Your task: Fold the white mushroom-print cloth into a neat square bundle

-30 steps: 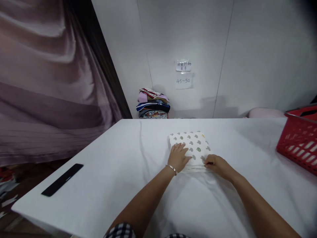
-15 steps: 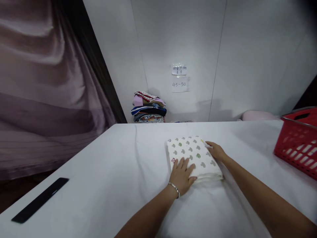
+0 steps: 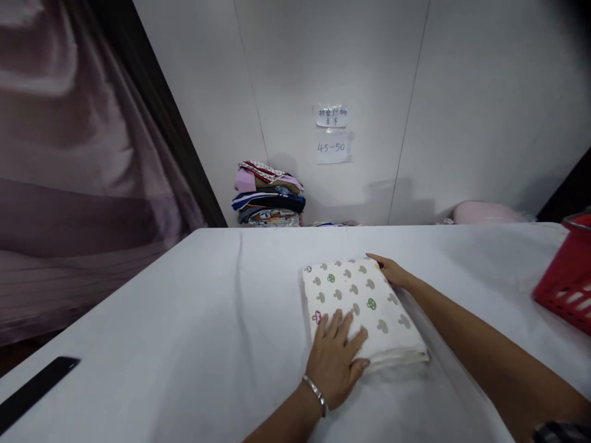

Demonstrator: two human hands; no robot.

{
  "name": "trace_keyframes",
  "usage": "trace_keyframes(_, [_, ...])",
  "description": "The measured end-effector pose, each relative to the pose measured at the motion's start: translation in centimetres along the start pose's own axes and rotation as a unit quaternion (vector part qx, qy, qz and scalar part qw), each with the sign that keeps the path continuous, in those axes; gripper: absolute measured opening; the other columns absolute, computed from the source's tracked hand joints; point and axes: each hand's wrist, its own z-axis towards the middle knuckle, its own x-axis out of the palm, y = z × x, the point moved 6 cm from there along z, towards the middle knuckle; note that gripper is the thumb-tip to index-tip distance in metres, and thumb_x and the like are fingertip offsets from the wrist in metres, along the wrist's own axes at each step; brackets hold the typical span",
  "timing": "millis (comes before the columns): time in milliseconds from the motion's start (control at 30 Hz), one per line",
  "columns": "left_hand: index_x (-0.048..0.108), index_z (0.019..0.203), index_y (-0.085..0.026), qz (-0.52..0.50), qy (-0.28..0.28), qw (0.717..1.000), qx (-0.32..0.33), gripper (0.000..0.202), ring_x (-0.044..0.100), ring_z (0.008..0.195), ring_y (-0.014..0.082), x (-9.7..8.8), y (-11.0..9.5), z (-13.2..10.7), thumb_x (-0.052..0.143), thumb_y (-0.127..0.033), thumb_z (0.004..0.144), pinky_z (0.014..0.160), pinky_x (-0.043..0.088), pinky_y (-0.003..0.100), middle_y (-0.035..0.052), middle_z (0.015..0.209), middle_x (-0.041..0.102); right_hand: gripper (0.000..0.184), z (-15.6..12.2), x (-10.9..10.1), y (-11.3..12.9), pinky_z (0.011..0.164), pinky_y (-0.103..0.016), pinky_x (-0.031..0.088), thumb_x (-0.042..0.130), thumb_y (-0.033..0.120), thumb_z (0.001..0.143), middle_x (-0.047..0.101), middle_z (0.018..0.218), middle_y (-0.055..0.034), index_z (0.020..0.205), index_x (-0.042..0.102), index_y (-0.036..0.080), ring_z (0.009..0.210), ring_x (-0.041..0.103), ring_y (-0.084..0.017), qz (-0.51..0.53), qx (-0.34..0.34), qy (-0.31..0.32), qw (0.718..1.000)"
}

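A white cloth printed with grey, green and red mushrooms lies on the table, folded into a thick rectangle. My left hand, with a silver bracelet at its wrist, rests spread on the cloth's near left part, thumb by the front edge. At the far right corner is my right hand, its fingers reaching along the cloth's edge. Part of those fingers is hidden by the fold, so whether they grip it I cannot make out.
A white table carries the work. On the right stands a red plastic basket; at the left lies a black strip. Behind the table are a stack of folded fabrics, a pink bundle and paper signs on the wall.
My right hand has shifted along the cloth's right edge to its far corner. My left hand stays spread on the cloth. The whole view has moved slightly.
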Motion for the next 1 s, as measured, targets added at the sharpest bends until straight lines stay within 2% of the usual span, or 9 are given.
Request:
trace_keyframes(133, [0.040,0.129,-0.037,0.001,0.009,1.000,0.011,0.044,0.020,0.133,0.0265,0.1,0.0,0.0,0.041,-0.046,0.086,0.106,0.020,0.054,-0.0019,0.142,0.030,0.042,1.5,0.0,-0.4,0.075,-0.031,0.050,0.056,0.026,0.065,0.069,0.094,-0.0033,0.104,0.065,0.017,0.085,0.062,-0.021,-0.014,-0.007,-0.040,0.999])
trace_keyframes(300, [0.044,0.126,-0.038,0.000,0.017,1.000,0.011,0.040,0.020,0.133,0.0259,0.2,0.0,-0.1,0.040,-0.044,0.087,0.106,0.020,0.054,-0.0032,0.141,0.033,0.030,2.6,-0.1,-0.7,0.073,-0.033,0.047,0.055,0.025,0.062,0.070,0.081,-0.0024,0.088,0.070,0.019,0.078,0.062,-0.022,-0.059,0.004,-0.069,0.996])
trace_keyframes(467, [0.045,0.125,-0.037,-0.003,0.015,1.000,0.014,0.040,0.019,0.133,0.0263,0.1,-0.1,-0.1,0.043,-0.044,0.086,0.107,0.020,0.053,-0.0018,0.141,0.033,0.029,2.2,-0.5,-0.1,0.074,-0.031,0.047,0.056,0.025,0.062,0.070,0.086,-0.0016,0.088,0.070,0.021,0.081,0.062,-0.021,-0.072,0.001,-0.042,0.997])
trace_keyframes(567, [0.044,0.126,-0.037,-0.007,0.013,1.000,0.014,0.040,0.018,0.133,0.0263,0.2,-0.1,-0.2,0.040,-0.045,0.087,0.107,0.019,0.054,-0.0025,0.142,0.032,0.033,1.5,-1.7,1.0,0.074,-0.031,0.048,0.057,0.029,0.065,0.070,0.090,-0.0053,0.095,0.068,0.019,0.081,0.063,-0.020,-0.073,0.021,-0.042,0.996])
trace_keyframes(667, [0.044,0.126,-0.038,-0.007,0.009,1.000,0.018,0.040,0.018,0.133,0.0264,0.3,0.0,-0.3,0.039,-0.046,0.087,0.107,0.018,0.054,-0.0028,0.142,0.031,0.042,-0.2,-3.0,2.9,0.079,-0.033,0.046,0.052,0.038,0.074,0.066,0.104,-0.0099,0.109,0.062,0.017,0.090,0.061,-0.021,-0.090,0.038,-0.089,0.991])
trace_keyframes(733, [0.043,0.126,-0.037,-0.006,0.007,1.000,0.023,0.040,0.019,0.133,0.0262,0.4,0.0,-0.3,0.038,-0.045,0.088,0.107,0.018,0.054,-0.0026,0.142,0.031,0.049,-2.2,-2.8,4.3,0.082,-0.035,0.044,0.048,0.046,0.077,0.063,0.108,-0.0107,0.116,0.057,0.017,0.093,0.059,-0.022,-0.143,0.042,-0.109,0.983])
trace_keyframes(867, [0.042,0.127,-0.037,-0.010,0.002,1.000,0.028,0.039,0.019,0.133,0.0258,0.4,0.0,-0.3,0.037,-0.043,0.089,0.107,0.017,0.054,-0.0020,0.141,0.032,0.067,-7.4,-0.3,5.3,0.079,-0.037,0.044,0.049,0.055,0.076,0.064,0.104,-0.0111,0.132,0.041,0.019,0.090,0.060,-0.026,-0.261,0.075,-0.065,0.960])
trace_keyframes(1000, [0.043,0.126,-0.037,-0.006,-0.009,1.000,0.026,0.039,0.020,0.133,0.0252,0.4,-0.1,-0.3,0.036,-0.044,0.089,0.107,0.016,0.053,-0.0023,0.142,0.032,0.071,-12.1,1.3,4.7,0.079,-0.036,0.045,0.047,0.056,0.077,0.064,0.103,-0.0092,0.137,0.030,0.023,0.092,0.060,-0.026,-0.242,0.115,-0.030,0.963])
